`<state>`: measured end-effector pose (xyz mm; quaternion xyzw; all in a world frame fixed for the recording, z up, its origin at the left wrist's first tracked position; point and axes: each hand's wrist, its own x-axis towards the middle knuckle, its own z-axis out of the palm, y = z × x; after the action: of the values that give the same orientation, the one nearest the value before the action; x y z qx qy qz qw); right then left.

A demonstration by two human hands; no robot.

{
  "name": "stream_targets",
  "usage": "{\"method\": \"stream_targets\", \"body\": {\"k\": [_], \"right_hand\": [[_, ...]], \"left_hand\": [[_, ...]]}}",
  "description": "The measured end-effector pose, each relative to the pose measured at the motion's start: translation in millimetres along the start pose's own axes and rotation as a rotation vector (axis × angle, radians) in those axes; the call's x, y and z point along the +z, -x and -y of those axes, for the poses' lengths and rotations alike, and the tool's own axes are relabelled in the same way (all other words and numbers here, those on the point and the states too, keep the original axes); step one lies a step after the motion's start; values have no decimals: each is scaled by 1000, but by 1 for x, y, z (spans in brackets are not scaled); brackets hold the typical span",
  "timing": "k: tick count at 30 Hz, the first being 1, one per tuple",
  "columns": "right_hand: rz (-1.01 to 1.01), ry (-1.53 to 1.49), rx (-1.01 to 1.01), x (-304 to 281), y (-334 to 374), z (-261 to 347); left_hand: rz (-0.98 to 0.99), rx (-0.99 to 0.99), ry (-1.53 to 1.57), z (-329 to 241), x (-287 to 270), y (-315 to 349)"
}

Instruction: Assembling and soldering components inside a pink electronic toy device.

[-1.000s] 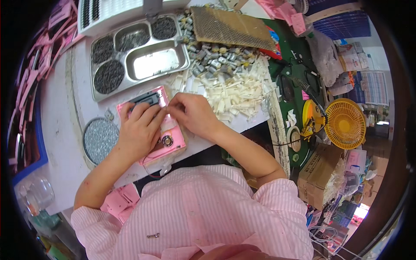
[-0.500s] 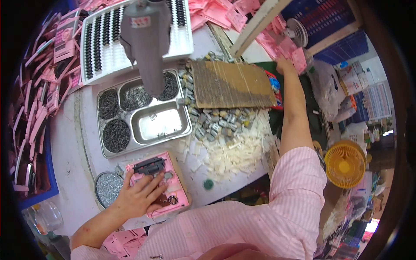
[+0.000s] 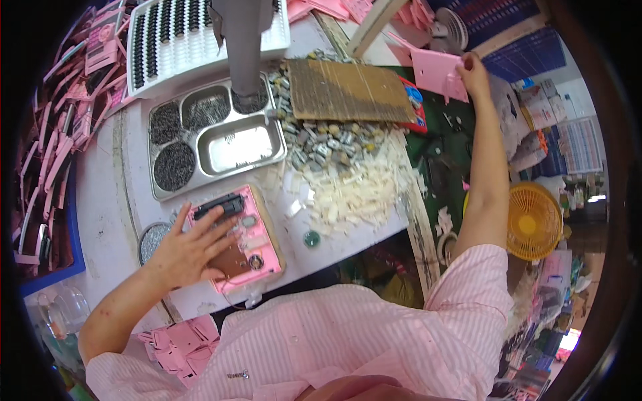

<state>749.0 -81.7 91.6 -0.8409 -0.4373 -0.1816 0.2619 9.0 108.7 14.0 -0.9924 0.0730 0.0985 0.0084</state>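
Note:
Fingers spread, my left hand lies across a pink plastic casing at the table's front. A black block-shaped part sits at the casing's far end, by my fingertips. A small round metal part and a brown board are inside the casing, which rests on a cardboard-coloured base. Out at the far right, my right hand pinches the edge of a flat pink plastic panel. That panel is held up above a dark green surface.
A steel compartment tray holds dark screws, under a grey hanging tool. Small metal motors, white plastic strips and a cardboard sheet cover mid-table. A round dish stands left; a yellow basket right.
My right hand has lifted a pink panel off the pile at the far right. My left hand stays on the casing. The view has shifted, so the table sits higher in the picture.

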Motion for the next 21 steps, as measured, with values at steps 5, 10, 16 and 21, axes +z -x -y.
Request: {"method": "stream_targets", "body": {"k": [5, 10, 16, 21], "right_hand": [[5, -53, 102, -112, 8, 42], [121, -16, -201, -193, 99, 197], [596, -696, -394, -142, 206, 390], [28, -830, -424, -58, 205, 430]], "left_hand": [[-53, 3, 60, 0, -7, 1], [-577, -18, 135, -2, -12, 13], [-934, -114, 806, -34, -79, -22], [-970, -455, 1494, -38, -77, -2]]}}
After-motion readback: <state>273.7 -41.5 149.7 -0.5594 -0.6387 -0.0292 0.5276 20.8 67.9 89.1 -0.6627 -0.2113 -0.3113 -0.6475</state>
